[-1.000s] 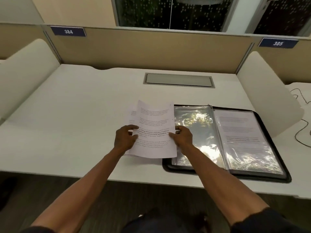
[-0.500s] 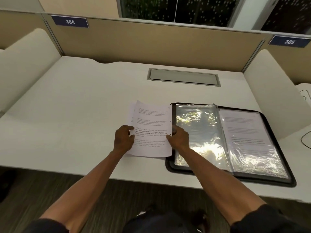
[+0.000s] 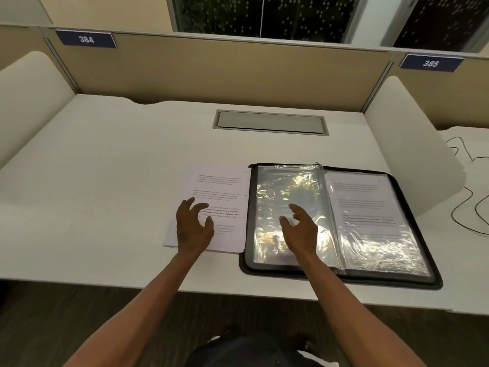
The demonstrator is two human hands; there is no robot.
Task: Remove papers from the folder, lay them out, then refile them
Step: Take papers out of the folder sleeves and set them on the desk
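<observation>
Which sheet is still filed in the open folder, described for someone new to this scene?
On the white desk lies an open black zip folder of clear plastic sleeves. The filed printed sheet sits inside its right-hand sleeve. Unlike the loose white papers left of the folder, it is under glossy plastic; the left sleeve looks empty.

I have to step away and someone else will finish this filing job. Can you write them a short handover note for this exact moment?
Left hand: open, over the stack of papers, holding nothing.
Right hand: open, over the empty left sleeve of the open folder.
Papers lie on the desk just left of the folder.
Done: some sheets are out.
Left: the right sleeve still holds a printed sheet; lay out, then refile.
</observation>
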